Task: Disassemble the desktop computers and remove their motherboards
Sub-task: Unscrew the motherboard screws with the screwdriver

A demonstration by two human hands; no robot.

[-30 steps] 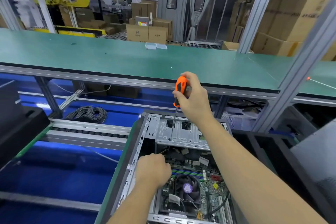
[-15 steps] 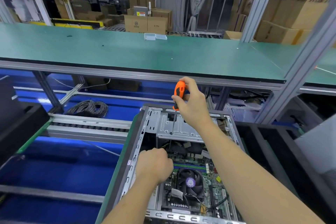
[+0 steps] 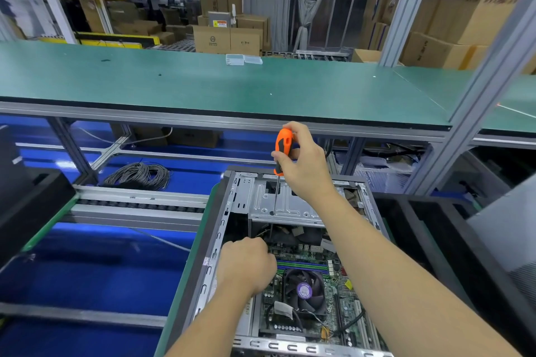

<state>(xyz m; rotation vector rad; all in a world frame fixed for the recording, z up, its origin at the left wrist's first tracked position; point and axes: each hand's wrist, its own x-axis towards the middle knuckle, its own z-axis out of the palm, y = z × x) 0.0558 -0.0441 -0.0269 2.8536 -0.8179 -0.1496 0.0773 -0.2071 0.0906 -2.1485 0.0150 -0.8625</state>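
Note:
An open desktop case (image 3: 229,211) lies flat in front of me. Inside it a green motherboard (image 3: 333,266) shows, with a black CPU fan (image 3: 304,290) on it. My right hand (image 3: 304,165) grips an orange and black screwdriver (image 3: 282,143) upright. The shaft runs down to a point on the silver drive bracket (image 3: 290,203) at the case's far end. My left hand (image 3: 246,264) is curled inside the case at the motherboard's upper left edge. Its fingers are hidden, so what they hold cannot be seen.
A long green workbench (image 3: 203,87) runs across behind the case, with a small clear plastic box (image 3: 243,59) on it. A coil of grey cable (image 3: 139,175) lies on the blue floor to the left. Black trays (image 3: 435,226) flank the case on the right, and a black object (image 3: 29,197) sits left.
The view has drifted, so the case sits a little higher in the picture. My right hand stays on the screwdriver over the bracket. My left hand stays curled inside the case.

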